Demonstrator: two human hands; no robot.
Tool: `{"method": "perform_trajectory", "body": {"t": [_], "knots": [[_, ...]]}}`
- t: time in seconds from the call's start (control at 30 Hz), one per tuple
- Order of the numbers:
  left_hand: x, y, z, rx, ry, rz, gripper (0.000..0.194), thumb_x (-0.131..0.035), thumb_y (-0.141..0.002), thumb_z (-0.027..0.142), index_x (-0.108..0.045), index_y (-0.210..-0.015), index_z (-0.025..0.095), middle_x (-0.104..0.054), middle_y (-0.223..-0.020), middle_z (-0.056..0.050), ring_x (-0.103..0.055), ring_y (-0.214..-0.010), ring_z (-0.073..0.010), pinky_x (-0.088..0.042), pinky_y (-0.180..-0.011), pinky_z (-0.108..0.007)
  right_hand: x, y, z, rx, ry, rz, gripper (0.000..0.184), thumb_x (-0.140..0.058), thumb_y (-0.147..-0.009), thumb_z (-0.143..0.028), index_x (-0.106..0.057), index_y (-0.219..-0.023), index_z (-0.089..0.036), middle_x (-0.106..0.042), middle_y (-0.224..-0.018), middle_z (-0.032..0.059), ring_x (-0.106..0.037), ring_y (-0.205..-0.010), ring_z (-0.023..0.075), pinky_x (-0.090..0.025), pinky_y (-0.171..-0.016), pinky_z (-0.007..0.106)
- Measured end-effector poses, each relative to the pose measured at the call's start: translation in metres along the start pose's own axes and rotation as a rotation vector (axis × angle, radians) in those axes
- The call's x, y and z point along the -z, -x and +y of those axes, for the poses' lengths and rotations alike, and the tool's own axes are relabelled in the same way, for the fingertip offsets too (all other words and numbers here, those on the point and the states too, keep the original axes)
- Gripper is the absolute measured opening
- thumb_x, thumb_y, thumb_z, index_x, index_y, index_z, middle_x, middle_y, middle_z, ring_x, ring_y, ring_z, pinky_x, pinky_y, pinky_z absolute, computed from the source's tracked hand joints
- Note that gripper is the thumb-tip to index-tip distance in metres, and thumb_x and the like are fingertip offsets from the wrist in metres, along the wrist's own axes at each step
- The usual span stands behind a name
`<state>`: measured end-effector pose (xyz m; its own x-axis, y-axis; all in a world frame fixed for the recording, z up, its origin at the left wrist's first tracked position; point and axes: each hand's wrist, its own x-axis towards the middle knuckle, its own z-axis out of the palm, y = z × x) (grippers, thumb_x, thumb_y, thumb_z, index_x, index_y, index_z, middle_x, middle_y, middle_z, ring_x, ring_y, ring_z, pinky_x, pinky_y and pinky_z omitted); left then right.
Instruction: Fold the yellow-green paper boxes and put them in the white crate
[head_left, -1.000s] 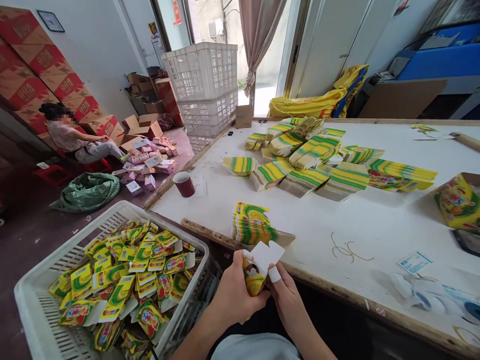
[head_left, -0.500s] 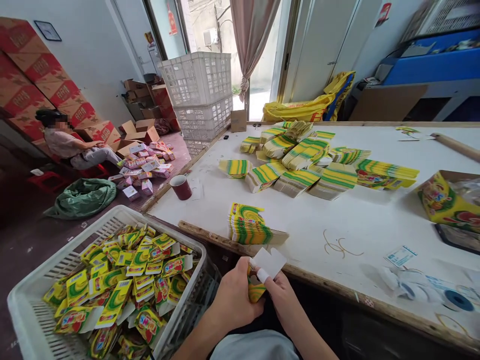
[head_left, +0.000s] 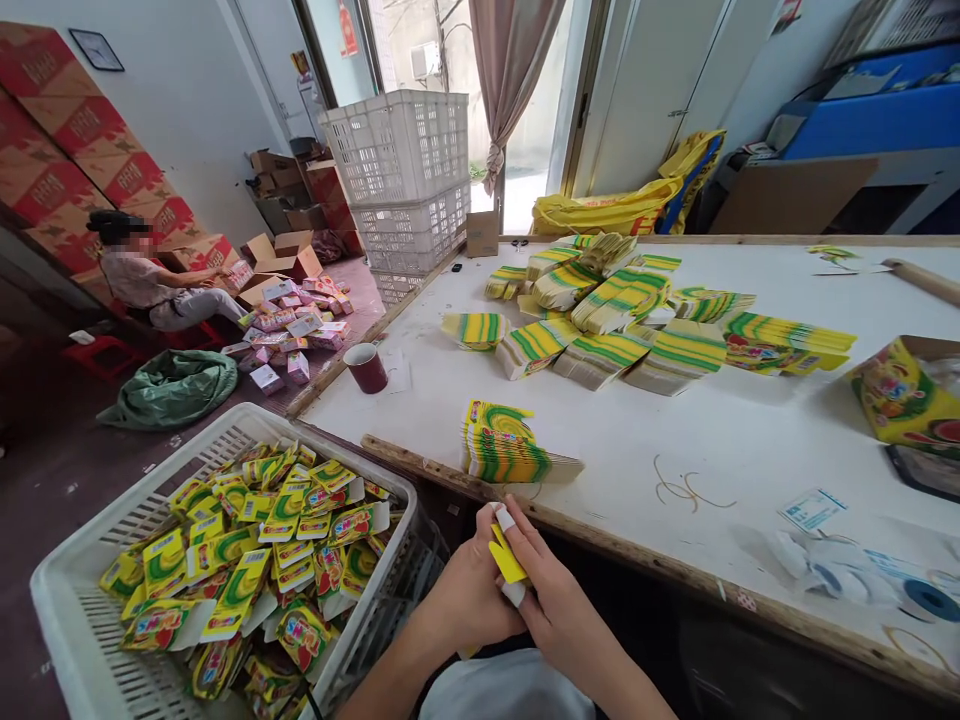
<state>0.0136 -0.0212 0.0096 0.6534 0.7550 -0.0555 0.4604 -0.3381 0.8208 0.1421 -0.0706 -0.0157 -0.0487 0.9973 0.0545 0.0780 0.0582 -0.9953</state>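
Observation:
Both my hands hold one small yellow carton point(head_left: 507, 556) just below the table's front edge. My left hand point(head_left: 469, 590) wraps round its left side. My right hand point(head_left: 551, 590) presses on it from the right, with white tape on two fingertips. Only a yellow flap shows between the fingers. A stack of flat yellow-green cartons point(head_left: 504, 446) lies on the white table point(head_left: 720, 440) just above my hands. At my left, a white crate point(head_left: 82, 610) holds several folded cartons point(head_left: 255, 560).
More stacks of flat cartons point(head_left: 622, 320) lie mid-table, with a red cup point(head_left: 369, 368) at the left edge and an open printed box point(head_left: 904, 395) at the right. Tape rolls point(head_left: 885, 585) lie at front right. A person point(head_left: 146, 285) sits on the floor among pink boxes point(head_left: 292, 325).
The carton's white flap, standing open a second ago, is now folded down and out of sight. My right hand has closed over the carton, and both hands stay near the table edge.

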Motion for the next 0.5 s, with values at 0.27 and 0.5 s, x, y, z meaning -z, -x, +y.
{"method": "perform_trajectory", "body": {"t": [0.27, 0.5], "knots": [[0.017, 0.001, -0.001, 0.014, -0.093, 0.157, 0.067, -0.061, -0.058, 0.008, -0.038, -0.120, 0.019, -0.049, -0.119, -0.011, -0.050, -0.114, -0.0289, -0.043, -0.098, -0.048, 0.004, -0.018, 0.012, 0.113, 0.022, 0.168, 0.046, -0.051, -0.089, -0.021, -0.054, -0.133, -0.031, -0.046, -0.146, 0.0025, -0.040, -0.137, 0.0251, -0.027, -0.116, 0.047], [0.035, -0.001, 0.012, 0.051, -0.063, 0.181, 0.054, -0.067, -0.063, 0.017, -0.049, -0.114, 0.020, -0.066, -0.108, -0.008, -0.063, -0.100, -0.0259, -0.050, -0.088, -0.039, 0.021, -0.015, -0.006, 0.179, 0.180, -0.015, 0.067, -0.058, -0.088, -0.029, -0.028, -0.148, -0.029, -0.023, -0.158, 0.0043, -0.027, -0.143, 0.0271, -0.027, -0.115, 0.046]]}}
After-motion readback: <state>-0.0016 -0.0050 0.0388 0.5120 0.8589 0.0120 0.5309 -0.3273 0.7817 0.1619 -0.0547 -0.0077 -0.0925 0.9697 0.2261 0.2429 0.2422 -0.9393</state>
